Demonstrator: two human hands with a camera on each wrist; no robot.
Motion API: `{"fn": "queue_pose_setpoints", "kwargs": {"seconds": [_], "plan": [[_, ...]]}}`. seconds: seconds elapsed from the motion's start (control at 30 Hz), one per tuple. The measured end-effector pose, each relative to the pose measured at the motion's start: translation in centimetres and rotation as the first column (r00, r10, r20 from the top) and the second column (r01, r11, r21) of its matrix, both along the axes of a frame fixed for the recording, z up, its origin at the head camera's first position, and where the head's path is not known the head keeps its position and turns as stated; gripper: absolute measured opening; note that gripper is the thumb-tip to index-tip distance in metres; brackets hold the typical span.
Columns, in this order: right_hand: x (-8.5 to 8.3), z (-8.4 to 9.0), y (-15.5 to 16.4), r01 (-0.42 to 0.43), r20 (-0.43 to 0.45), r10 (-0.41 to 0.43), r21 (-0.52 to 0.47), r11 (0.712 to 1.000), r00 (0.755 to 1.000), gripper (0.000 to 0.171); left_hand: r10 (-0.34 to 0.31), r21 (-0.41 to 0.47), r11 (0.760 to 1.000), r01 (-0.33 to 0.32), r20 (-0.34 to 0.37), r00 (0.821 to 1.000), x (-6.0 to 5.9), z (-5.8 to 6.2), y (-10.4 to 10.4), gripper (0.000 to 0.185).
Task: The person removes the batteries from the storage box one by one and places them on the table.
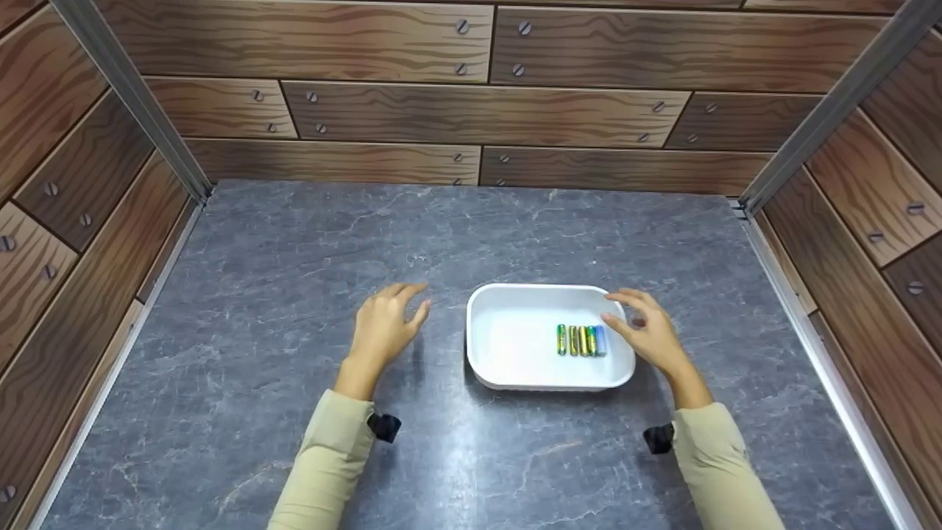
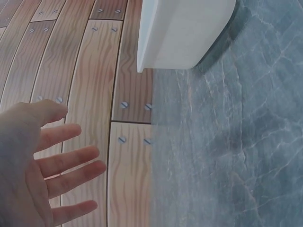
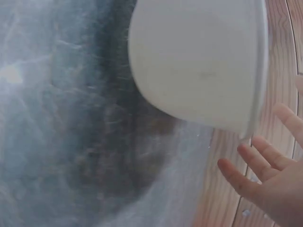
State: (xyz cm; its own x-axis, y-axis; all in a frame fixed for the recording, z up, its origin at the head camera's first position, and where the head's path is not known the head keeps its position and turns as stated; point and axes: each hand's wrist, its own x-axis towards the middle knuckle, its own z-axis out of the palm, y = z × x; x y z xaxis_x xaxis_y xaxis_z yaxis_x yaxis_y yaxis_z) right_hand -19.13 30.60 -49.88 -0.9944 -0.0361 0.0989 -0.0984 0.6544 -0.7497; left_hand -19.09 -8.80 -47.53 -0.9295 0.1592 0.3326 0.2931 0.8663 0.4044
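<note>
A white rectangular tray (image 1: 508, 294) stands on the grey marble tabletop (image 1: 294, 243). Several batteries (image 1: 581, 341) lie side by side in its right half. My right hand (image 1: 642, 329) hovers at the tray's right rim with relaxed, spread fingers and holds nothing. My left hand (image 1: 385, 324) floats open over the tabletop just left of the tray, apart from it. In the left wrist view the left hand (image 2: 42, 165) shows spread fingers, with the tray's outer wall (image 2: 184, 33) beyond. The right wrist view has the tray's side (image 3: 199, 61) close by the right hand's fingers (image 3: 265, 165).
Wood-patterned panels (image 1: 478, 110) with screw heads wall the table on the back, left and right. Metal posts (image 1: 132, 96) stand at the back corners. Bare marble surface spreads around the tray on all sides.
</note>
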Motion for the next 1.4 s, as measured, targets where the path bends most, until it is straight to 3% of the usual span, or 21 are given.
{"fn": "queue_pose_setpoints", "kwargs": {"seconds": [0.27, 0.5, 0.77, 0.87, 1.03, 1.13, 1.4], "plan": [[0.6, -2.1, 1.3, 0.028, 0.043, -0.021, -0.164, 0.986, 0.999, 0.039, -0.007, 0.02, 1.0, 0.007, -0.006, 1.0, 0.3, -0.5, 0.3, 0.032], [1.0, -3.7, 2.4, 0.009, 0.017, -0.004, -0.344, 0.939, 1.0, 0.041, -0.013, 0.046, 0.999, 0.013, 0.003, 1.0, 0.6, -0.7, 0.6, 0.031], [1.1, -5.1, 3.1, -0.005, 0.039, 0.025, -0.436, 0.9, 0.999, 0.043, -0.057, 0.101, 0.993, 0.055, 0.012, 0.998, 0.9, -0.7, 1.6, 0.03], [1.1, -5.6, 3.2, -0.041, 0.025, 0.063, -0.51, 0.859, 0.998, 0.046, -0.089, 0.12, 0.989, 0.087, 0.007, 0.996, 1.0, -0.8, 2.3, 0.029], [1.1, -6.2, 3.7, -0.125, 0.036, 0.193, -0.646, 0.753, 0.981, 0.054, -0.148, 0.145, 0.979, 0.144, 0.015, 0.989, 1.1, -0.8, 3.7, 0.028], [1.2, -6.4, 4.1, -0.17, 0.054, 0.288, -0.698, 0.696, 0.956, 0.061, -0.19, 0.154, 0.971, 0.183, 0.03, 0.981, 1.1, -0.8, 4.6, 0.028], [1.2, -6.6, 5.1, -0.263, 0.063, 0.466, -0.755, 0.601, 0.883, 0.071, -0.308, 0.174, 0.939, 0.296, 0.046, 0.95, 0.9, -1.2, 7.4, 0.031]]}}
